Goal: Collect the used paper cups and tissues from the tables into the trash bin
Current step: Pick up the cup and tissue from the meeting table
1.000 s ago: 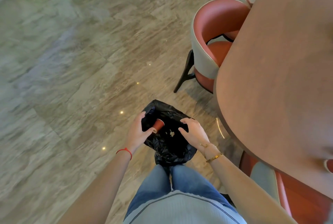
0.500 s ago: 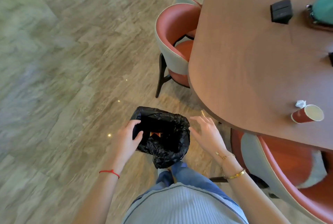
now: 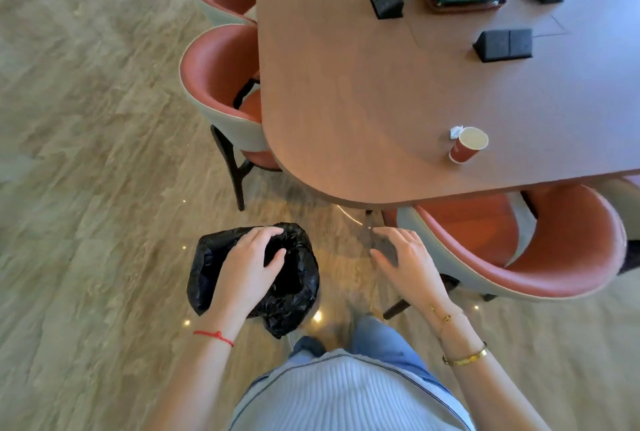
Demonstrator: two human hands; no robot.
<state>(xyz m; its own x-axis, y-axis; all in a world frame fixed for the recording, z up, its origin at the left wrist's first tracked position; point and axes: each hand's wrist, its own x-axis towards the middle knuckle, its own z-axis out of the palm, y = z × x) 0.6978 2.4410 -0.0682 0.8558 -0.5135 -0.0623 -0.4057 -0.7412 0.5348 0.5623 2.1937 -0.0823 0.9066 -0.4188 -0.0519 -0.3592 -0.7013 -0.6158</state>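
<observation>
Gripping the rim of the black trash bag [image 3: 294, 278], her left hand [image 3: 247, 269] holds its mouth open at knee height. Beside it her right hand [image 3: 408, 262] hangs free, fingers spread, holding nothing. Further right, the red paper cup [image 3: 465, 146] stands upright near the table [image 3: 346, 101] edge, a crumpled tissue [image 3: 455, 131] touching it. She seems between pickups; next comes a reach over the chair [image 3: 540, 250] for them.

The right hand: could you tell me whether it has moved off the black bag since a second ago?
Yes. The right hand left the black bag, now apart, toward the table.
</observation>
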